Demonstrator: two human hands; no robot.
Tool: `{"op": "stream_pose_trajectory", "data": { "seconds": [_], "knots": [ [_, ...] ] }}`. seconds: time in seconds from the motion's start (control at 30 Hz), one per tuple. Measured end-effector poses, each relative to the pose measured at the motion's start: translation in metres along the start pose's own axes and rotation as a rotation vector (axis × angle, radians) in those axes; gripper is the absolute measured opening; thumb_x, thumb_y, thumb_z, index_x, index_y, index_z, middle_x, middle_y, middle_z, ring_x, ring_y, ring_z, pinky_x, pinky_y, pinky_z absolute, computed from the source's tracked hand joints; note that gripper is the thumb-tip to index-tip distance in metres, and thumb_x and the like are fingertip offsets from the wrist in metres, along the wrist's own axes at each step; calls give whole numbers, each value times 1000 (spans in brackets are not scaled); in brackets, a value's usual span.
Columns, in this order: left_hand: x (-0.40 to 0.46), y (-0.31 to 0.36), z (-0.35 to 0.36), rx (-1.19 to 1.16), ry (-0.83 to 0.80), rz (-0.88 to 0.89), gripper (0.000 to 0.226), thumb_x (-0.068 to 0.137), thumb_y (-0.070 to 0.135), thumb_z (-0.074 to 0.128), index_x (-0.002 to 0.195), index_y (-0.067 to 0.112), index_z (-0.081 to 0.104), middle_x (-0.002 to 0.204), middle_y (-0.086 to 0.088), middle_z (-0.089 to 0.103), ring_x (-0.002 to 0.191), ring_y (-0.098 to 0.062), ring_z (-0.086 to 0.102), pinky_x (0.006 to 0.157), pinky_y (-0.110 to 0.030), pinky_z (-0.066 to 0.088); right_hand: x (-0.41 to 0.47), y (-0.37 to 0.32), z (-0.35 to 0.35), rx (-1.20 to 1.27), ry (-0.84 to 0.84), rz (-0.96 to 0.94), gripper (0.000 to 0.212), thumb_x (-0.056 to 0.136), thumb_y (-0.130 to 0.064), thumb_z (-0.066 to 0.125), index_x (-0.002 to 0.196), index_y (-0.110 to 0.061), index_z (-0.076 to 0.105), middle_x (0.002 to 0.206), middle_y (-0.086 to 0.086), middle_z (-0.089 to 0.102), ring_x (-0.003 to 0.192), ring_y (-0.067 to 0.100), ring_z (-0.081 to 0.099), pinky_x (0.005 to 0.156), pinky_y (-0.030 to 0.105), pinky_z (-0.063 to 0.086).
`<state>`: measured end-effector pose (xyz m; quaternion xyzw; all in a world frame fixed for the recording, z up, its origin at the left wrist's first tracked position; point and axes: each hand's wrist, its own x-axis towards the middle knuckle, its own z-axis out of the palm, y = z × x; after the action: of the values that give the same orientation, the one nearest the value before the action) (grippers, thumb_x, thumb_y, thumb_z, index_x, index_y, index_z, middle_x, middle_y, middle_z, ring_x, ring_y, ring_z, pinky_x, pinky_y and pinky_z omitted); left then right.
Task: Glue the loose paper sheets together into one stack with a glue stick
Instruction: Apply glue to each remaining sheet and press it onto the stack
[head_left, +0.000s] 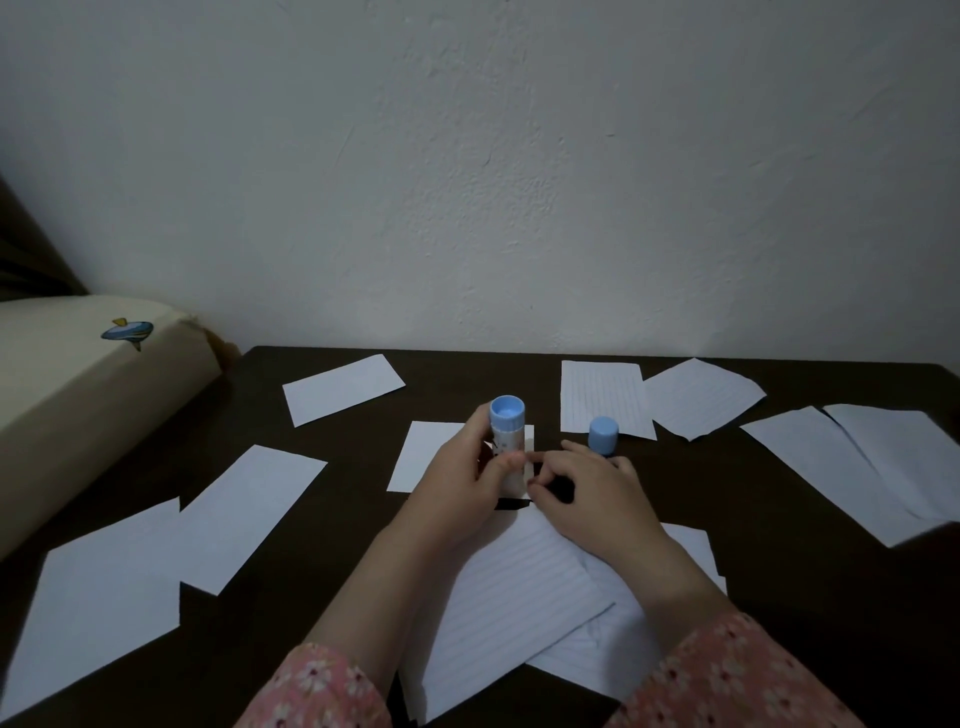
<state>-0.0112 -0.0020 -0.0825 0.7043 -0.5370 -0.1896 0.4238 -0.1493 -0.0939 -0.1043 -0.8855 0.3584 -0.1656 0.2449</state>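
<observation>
Dim, bluish, even light; soft shadows, slight grain, wide-angle bending at edges.

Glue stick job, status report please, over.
Left hand grips glue stick upright; right hand at its base, fingers curled. Cap off, standing on table. Paper sheets scattered, unstacked. Nothing blocking.

left grip (462, 467) clasped, right grip (587, 488) curled
</observation>
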Motion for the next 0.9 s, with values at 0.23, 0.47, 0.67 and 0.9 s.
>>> {"op": "stream_pose_trajectory", "data": {
  "seconds": [0.23, 0.47, 0.67, 0.9],
  "knots": [
    [0, -3, -10, -3, -5, -45, 47, 97, 27, 52, 138, 40, 33, 118, 16, 53, 103, 4, 51, 78, -12, 40, 1, 3, 3, 13, 5, -2, 11, 91, -37, 57, 83, -32, 62, 133, -27, 52, 139, 5, 28, 114, 45, 17],
    [-3, -18, -30, 9, 30, -122, 56, 94, 34, 55, 143, 43, 29, 127, 13, 49, 112, -7, 48, 93, -31, 44, 1, 2, 3, 36, 22, 6, 9, 92, -37, 57, 83, -35, 57, 133, -27, 52, 138, 4, 29, 115, 45, 17],
    [-5, -21, -34, 12, 44, -129, 57, 94, 33, 55, 144, 41, 28, 123, 16, 46, 104, -1, 48, 87, -27, 42, 0, 2, 5, -15, 23, -11, 25, 95, -40, 51, 120, -43, 54, 136, -26, 48, 140, 4, 25, 116, 44, 15],
    [-8, -22, -40, 9, 64, -140, 59, 93, 34, 56, 145, 38, 30, 127, 13, 49, 105, -4, 50, 88, -26, 42, 0, 3, 8, -29, 39, -10, 25, 94, -41, 53, 119, -44, 55, 136, -27, 48, 140, 5, 26, 116, 44, 14]
  ]
}}
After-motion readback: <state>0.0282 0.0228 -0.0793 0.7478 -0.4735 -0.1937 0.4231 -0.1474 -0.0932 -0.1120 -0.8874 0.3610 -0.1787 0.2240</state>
